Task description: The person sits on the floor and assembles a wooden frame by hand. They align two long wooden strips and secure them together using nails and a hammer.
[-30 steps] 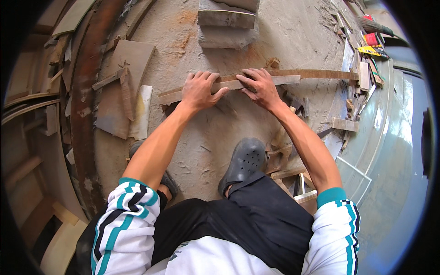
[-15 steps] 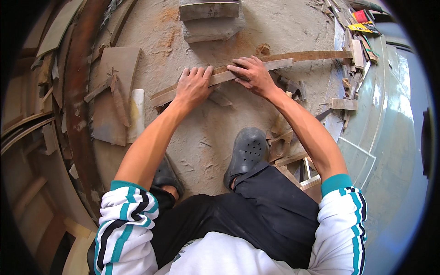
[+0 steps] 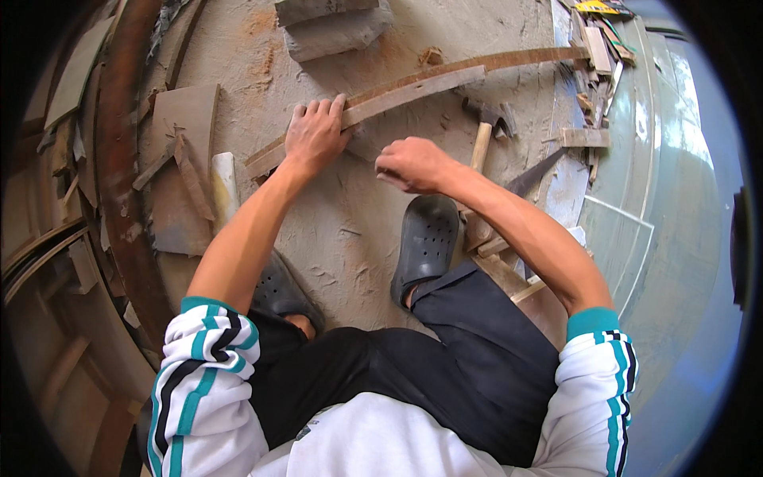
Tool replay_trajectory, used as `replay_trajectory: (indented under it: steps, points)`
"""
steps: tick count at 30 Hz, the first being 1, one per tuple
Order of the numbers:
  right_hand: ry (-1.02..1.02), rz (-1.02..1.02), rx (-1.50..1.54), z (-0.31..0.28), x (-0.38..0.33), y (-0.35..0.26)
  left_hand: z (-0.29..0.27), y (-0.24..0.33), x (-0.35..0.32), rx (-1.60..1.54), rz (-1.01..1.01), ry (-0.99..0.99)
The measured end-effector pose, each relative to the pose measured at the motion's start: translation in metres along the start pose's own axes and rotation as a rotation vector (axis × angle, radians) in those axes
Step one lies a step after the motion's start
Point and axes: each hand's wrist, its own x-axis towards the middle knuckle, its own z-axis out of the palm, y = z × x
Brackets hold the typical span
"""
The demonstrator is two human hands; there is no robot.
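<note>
Two long wooden strips lie side by side across the floor: a longer brown strip [image 3: 524, 59] and, along its near side, a shorter paler strip [image 3: 421, 92]. My left hand [image 3: 316, 135] is closed over both near their left part, fingers over the far edge. My right hand [image 3: 417, 164] is off the wood, nearer to me, its fingers curled in; whatever it may hold is hidden. Beyond its wrist rests a hammer, its pale wooden handle [image 3: 481, 146] pointing toward me and its dark head [image 3: 499, 117] close to the strips.
A dark saw blade [image 3: 540, 171] lies right of my forearm. Wood offcuts [image 3: 586, 138] pile up beside glass panes [image 3: 644, 183] at the right. A flat board [image 3: 184, 159] lies at the left, a concrete block [image 3: 338, 33] at the far side. My clogs [image 3: 429, 238] stand on the floor.
My right hand has let go of the strips and drawn back toward me, its fingers curling. My left hand stays on the wood. The view has shifted, and the hammer shows more fully.
</note>
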Motion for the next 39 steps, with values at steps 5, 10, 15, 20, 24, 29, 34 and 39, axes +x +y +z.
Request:
replay_trajectory:
  steps: [5,10,15,20,24,29,34,39]
  points:
    - [-0.171,0.092,0.098,0.053,0.002,-0.055,-0.003,0.005,0.002,-0.007,0.0,-0.019]
    - [-0.304,0.222,0.146,0.09,0.008,-0.088,0.001,0.001,0.0,-0.014,0.019,0.047]
    - [-0.213,0.255,0.151,0.099,0.002,-0.098,0.002,-0.001,-0.001,-0.029,0.003,0.05]
    - [-0.209,0.234,0.165,0.108,0.001,-0.095,0.004,0.001,0.0,-0.052,0.009,0.073]
    - [-0.148,0.228,0.239,0.079,0.003,-0.082,0.006,-0.001,-0.001,-0.056,0.001,0.085]
    - [0.203,0.425,0.436,0.023,0.012,-0.05,0.003,-0.004,-0.002,-0.088,-0.017,0.073]
    - [0.467,0.576,0.569,-0.009,0.012,-0.012,-0.005,-0.002,0.004,-0.214,-0.05,-0.001]
    - [0.587,0.589,0.593,-0.022,0.011,0.011,-0.004,-0.002,0.004,-0.25,-0.059,0.038]
